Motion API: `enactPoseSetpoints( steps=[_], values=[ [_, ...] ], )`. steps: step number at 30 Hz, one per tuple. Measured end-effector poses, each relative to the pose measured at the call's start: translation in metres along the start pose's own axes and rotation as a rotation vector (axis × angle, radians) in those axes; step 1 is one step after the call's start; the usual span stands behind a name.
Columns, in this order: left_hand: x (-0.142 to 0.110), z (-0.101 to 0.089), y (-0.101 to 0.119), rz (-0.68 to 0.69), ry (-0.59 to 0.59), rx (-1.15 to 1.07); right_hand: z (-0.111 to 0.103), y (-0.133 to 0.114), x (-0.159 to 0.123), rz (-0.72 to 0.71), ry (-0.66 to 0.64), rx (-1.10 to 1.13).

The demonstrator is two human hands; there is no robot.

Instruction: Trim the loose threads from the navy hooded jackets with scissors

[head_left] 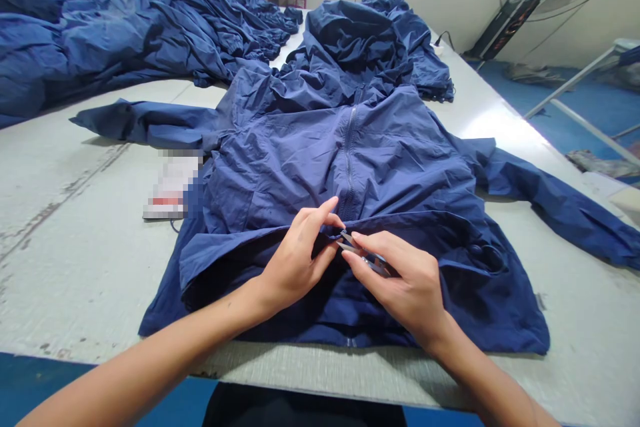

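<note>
The left hand (295, 260) pinched the folded hem (400, 217) of a navy hooded jacket (345, 167) at lower centre of the frame, while the right hand (400, 287) closed narrowly around small metal thread snips (363, 253) just beside that pinch. The jacket lay spread on a pale work table (75, 247), with a heap of navy garments (115, 27) at upper left.

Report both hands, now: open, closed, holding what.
Left hand: closed, pinching the hem of a navy nylon hooded jacket.
Right hand: closed, holding small grey metal thread snips.
</note>
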State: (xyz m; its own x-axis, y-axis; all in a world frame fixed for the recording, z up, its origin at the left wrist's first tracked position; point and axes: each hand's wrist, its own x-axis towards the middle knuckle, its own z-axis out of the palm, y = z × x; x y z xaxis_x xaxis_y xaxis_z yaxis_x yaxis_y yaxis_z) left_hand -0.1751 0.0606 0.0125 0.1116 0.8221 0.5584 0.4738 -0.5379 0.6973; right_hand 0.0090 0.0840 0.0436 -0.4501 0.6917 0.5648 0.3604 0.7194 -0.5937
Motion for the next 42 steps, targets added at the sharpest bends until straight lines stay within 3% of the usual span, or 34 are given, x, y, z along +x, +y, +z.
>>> enactPoseSetpoints(
  steps=[11,20,26,29,31,35,39,42],
  values=[
    [0.0,0.002,-0.001,0.144,0.02,0.143,0.005,-0.003,-0.003,0.039,0.017,-0.029],
    [-0.001,0.005,-0.002,0.19,0.042,0.133,0.006,-0.005,-0.004,-0.025,0.018,-0.074],
    [0.0,0.003,-0.004,0.035,0.061,0.093,0.004,-0.006,-0.005,-0.024,0.069,-0.076],
    [0.004,-0.002,-0.001,-0.11,0.034,0.166,0.003,-0.005,-0.005,0.062,0.13,-0.072],
    [0.007,-0.004,0.0,-0.136,-0.039,0.231,0.001,-0.002,-0.005,0.139,0.152,-0.054],
    [0.007,-0.005,0.0,-0.039,-0.142,0.216,0.0,0.005,-0.004,0.215,0.111,0.025],
    [0.005,-0.002,-0.003,0.084,-0.132,0.22,0.0,0.005,0.0,0.192,-0.05,0.099],
    [0.004,-0.003,-0.004,0.164,-0.096,0.316,0.002,0.002,0.001,0.116,-0.071,0.109]
  ],
)
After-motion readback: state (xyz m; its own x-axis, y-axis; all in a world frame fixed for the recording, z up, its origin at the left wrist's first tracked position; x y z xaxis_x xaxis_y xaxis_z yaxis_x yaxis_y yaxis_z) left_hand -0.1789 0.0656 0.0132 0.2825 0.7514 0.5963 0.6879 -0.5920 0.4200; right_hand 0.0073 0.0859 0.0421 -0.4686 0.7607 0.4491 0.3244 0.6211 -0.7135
